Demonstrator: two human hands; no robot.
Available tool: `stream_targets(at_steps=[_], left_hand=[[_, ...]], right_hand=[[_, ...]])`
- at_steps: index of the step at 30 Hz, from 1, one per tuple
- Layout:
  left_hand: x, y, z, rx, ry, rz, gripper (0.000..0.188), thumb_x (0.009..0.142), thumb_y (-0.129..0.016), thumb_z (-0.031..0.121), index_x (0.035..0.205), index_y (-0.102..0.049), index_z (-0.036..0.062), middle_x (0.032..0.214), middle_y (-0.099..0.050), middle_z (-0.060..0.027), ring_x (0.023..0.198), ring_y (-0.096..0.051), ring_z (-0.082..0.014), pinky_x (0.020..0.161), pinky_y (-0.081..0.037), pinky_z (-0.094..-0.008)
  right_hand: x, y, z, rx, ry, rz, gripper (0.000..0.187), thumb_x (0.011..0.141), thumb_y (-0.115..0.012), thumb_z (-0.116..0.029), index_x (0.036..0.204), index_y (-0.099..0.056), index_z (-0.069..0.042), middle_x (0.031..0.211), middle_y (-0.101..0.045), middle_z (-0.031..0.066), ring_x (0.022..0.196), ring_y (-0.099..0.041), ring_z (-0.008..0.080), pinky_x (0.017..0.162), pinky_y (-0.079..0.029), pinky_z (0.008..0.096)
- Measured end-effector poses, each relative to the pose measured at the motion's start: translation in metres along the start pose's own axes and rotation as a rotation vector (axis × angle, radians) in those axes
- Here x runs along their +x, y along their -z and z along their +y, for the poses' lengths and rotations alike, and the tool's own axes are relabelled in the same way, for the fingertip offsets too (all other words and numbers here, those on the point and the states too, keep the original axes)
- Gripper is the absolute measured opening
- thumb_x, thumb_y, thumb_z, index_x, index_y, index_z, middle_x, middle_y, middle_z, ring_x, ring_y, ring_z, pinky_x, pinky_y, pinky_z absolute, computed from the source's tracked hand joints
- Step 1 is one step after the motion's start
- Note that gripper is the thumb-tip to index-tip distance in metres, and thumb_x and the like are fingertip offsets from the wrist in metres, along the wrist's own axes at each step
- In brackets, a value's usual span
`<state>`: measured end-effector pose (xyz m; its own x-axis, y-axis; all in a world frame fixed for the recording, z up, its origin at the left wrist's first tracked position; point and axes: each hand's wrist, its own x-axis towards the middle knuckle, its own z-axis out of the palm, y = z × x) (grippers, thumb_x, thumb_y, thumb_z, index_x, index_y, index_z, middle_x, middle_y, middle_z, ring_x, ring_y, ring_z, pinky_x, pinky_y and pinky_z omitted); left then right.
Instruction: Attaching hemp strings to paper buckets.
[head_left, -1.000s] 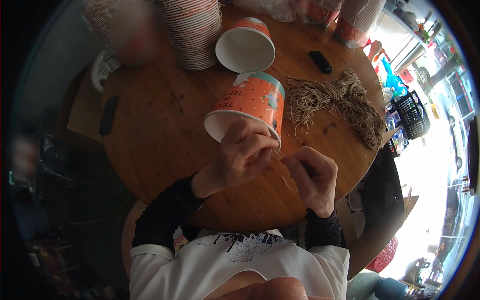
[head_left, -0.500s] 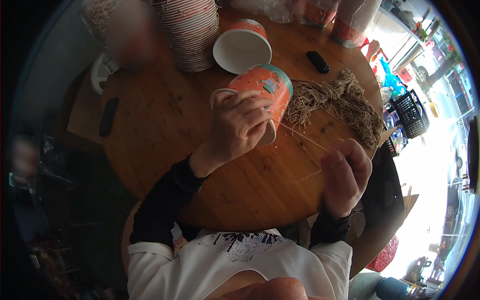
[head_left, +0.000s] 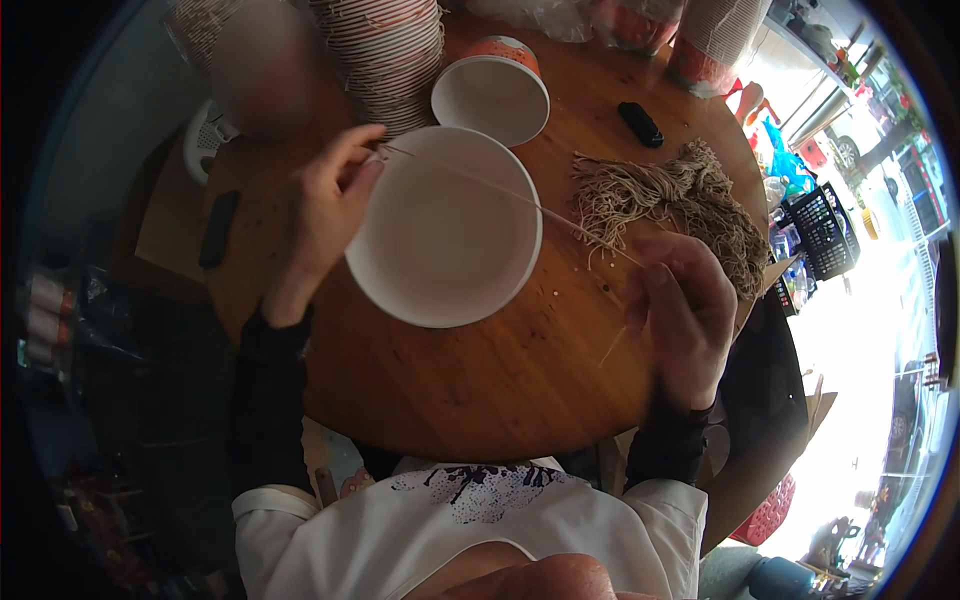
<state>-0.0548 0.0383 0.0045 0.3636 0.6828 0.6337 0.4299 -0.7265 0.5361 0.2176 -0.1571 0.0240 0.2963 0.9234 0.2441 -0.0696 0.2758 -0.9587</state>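
A large paper tub [head_left: 445,245] has its white round mouth turned up toward me, in the middle of the wooden table. A thin pale string [head_left: 590,235] runs across the mouth and over the right rim. At the tub's upper left rim, my left hand [head_left: 330,205] pinches the far end of this string between thumb and forefinger. Right of the tub, my right hand [head_left: 690,315] pinches the string's other part, with a loose tail hanging below. A bundle of tan strings [head_left: 690,190] lies beyond my right hand.
Behind the tub, another orange tub [head_left: 490,95] lies tilted beside a tall stack of tubs [head_left: 385,65]. A small black object [head_left: 640,125] lies near the string bundle, and a dark flat object [head_left: 219,229] at the table's left edge. More wrapped tubs [head_left: 710,50] stand far right.
The tub has turned from its side, orange wall showing, to mouth up. My left hand has left the tub's wall and moved left and up to the string. My right hand has risen slightly.
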Motion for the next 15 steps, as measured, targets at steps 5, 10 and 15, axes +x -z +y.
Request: stream_targets(at_steps=[5,10,15], left_hand=[[0.0,0.03,-0.051,-0.205,0.393,-0.191,0.028,0.086,-0.064,-0.001,0.114,-0.063,-0.0008,0.092,-0.07,-0.0072,0.083,-0.065,-0.0086,0.071,-0.052,-0.0248],[-0.02,0.036,-0.062,-0.097,0.435,-0.298,0.025,0.088,-0.063,0.002,0.113,-0.063,-0.0012,0.089,-0.07,-0.0064,0.078,-0.064,-0.0088,0.069,-0.051,-0.025],[-0.018,0.029,-0.032,0.057,0.333,-0.183,0.024,0.087,-0.064,0.002,0.111,-0.064,-0.0011,0.09,-0.068,-0.0082,0.076,-0.064,-0.0124,0.068,-0.051,-0.0261]], right_hand=[[0.014,0.001,0.024,0.402,-0.131,-0.386,0.016,0.094,-0.05,0.002,0.103,-0.062,0.005,0.084,-0.067,0.0116,0.073,-0.066,0.0176,0.063,-0.051,0.0272],[0.016,-0.033,0.04,0.245,-0.097,-0.415,0.018,0.09,-0.06,0.005,0.107,-0.064,0.004,0.099,-0.071,0.0116,0.084,-0.069,0.0153,0.076,-0.053,0.025],[0.012,-0.053,0.046,-0.145,0.075,-0.276,0.014,0.086,-0.067,0.003,0.1,-0.068,0.002,0.092,-0.072,0.0093,0.084,-0.068,0.0128,0.071,-0.054,0.0238]])
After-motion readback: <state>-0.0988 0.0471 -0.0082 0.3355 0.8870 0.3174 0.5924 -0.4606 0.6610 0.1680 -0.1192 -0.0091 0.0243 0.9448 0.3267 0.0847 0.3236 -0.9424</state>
